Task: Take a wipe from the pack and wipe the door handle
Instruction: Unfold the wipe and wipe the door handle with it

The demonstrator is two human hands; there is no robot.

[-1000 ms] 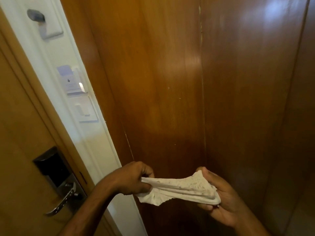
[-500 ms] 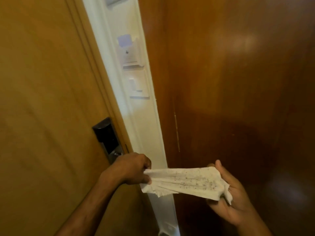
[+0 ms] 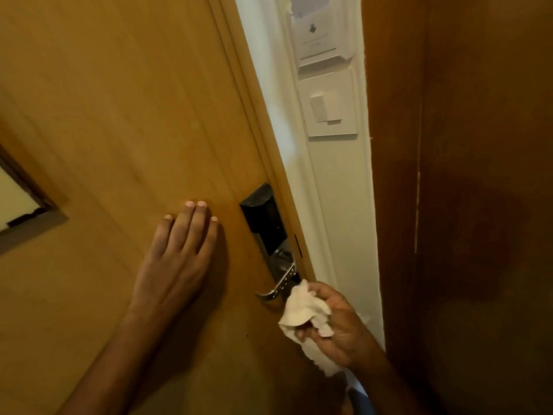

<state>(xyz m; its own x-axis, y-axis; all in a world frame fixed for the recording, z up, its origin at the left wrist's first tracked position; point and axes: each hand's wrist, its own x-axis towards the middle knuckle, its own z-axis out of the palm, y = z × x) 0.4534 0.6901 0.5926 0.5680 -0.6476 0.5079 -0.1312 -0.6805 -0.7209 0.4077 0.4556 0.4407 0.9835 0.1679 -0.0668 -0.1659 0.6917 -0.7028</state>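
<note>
Wipe bunched into a pad, clenched in right hand, loose tail trailing down past the wrist. Bunched rather than spread, likely for a thicker, firmer surface to wrap round a narrow bar. Held just beside the free end of the door handle, upper corner touching or nearly touching the lever; actual contact hard to tell from this angle. Approached from the right, from the frame side, probably so the pad can close over the lever and slide along it.

Left hand released, grasping nothing, laid flat with fingers together on the door, just left of the black lock plate. Placed there, most likely, to steady the door against the push of rubbing and to keep clear of the lever.

Light switch and card holder on the white wall strip above, well apart from the work. Pack not in view. Taking of the wipe done; rubbing of the lever about to begin or barely begun, by the look of it.
</note>
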